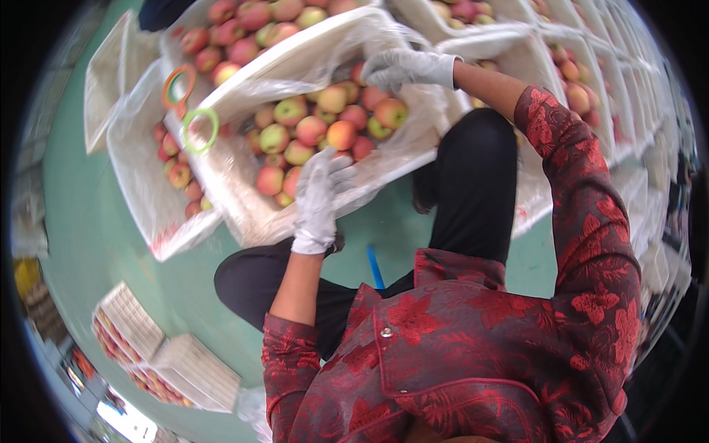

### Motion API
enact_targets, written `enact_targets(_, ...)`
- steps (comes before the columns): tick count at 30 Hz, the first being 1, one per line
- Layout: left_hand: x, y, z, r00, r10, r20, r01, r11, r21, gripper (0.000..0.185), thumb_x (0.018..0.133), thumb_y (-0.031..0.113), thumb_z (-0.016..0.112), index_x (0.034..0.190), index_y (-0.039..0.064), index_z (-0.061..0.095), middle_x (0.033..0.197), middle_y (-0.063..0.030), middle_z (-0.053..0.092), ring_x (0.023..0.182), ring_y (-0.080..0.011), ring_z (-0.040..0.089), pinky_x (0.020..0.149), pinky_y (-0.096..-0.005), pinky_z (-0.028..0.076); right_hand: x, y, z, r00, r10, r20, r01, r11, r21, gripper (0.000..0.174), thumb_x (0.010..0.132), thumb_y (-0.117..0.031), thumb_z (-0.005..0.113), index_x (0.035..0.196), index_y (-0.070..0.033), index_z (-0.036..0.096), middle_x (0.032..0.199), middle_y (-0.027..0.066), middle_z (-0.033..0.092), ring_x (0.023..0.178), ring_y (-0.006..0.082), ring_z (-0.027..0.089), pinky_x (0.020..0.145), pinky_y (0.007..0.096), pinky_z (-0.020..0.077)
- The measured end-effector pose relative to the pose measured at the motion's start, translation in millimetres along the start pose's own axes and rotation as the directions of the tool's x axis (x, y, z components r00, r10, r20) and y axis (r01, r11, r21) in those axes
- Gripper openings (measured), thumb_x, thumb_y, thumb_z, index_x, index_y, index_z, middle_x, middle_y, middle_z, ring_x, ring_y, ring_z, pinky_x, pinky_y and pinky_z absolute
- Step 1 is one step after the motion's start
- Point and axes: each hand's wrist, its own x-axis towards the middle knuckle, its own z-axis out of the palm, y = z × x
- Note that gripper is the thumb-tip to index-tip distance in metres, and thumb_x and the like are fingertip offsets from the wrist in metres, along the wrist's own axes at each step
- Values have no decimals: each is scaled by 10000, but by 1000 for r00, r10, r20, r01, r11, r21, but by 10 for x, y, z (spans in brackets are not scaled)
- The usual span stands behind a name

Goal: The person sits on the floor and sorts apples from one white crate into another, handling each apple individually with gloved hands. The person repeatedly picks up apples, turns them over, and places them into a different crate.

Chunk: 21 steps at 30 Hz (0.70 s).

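A white crate (243, 221) lined with clear plastic film (410, 111) stands before me, with many red-and-green apples (311, 130) in it. My left hand (321, 188), in a pale work glove, hovers at the crate's near side beside the nearest apples, fingers apart and no apple visible in it. At the far right corner my right hand (407, 69), gloved too, reaches palm down over apples and film. Its fingers are bent and their undersides are hidden, so I cannot tell whether they grip anything. Sizing rings, orange (179, 88) and green (201, 130), lie at the crate's left edge.
Another apple crate (183, 238) adjoins on the left, and one full of apples (243, 33) sits behind. Rows of lined crates (515, 55) extend to the right. Stacked crates (194, 371) rest on the green floor (166, 299) at lower left. A blue strip (375, 268) lies between my legs.
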Motion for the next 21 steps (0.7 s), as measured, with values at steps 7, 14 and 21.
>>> enact_targets(7, 13, -360, 210, 996, 90, -26, -68, 885, 461, 361, 1012, 260, 527, 1289, 27, 531, 1085, -74, 636, 877, -117, 623, 713, -222, 510, -2068, 1715, -674, 686, 350, -638, -292, 936, 199, 328, 952, -312, 607, 1152, -53, 632, 914, 27, 660, 838, 117, 601, 723, 299, 508)
enact_targets(14, 71, -704, 172, 973, 232, 3, -178, 741, 648, 310, 1002, 182, 530, 1258, 8, 538, 1056, -57, 623, 797, -84, 558, 670, -205, 463, -3064, 3485, 54, 328, 565, -757, -749, 644, 156, 520, 825, -307, 679, 1260, -43, 574, 1188, 239, 627, 1130, 400, 585, 979, 440, 451)
enact_targets(21, 138, -883, 313, 922, 382, 53, -224, 419, 880, 286, 977, 116, 547, 1210, -49, 560, 1028, -111, 625, 900, -168, 609, 810, -301, 512, -2512, 3550, -26, 372, 257, -892, -708, 700, -94, 636, 806, -153, 665, 1394, -86, 433, 1406, 208, 447, 1271, 396, 467, 1052, 441, 410)
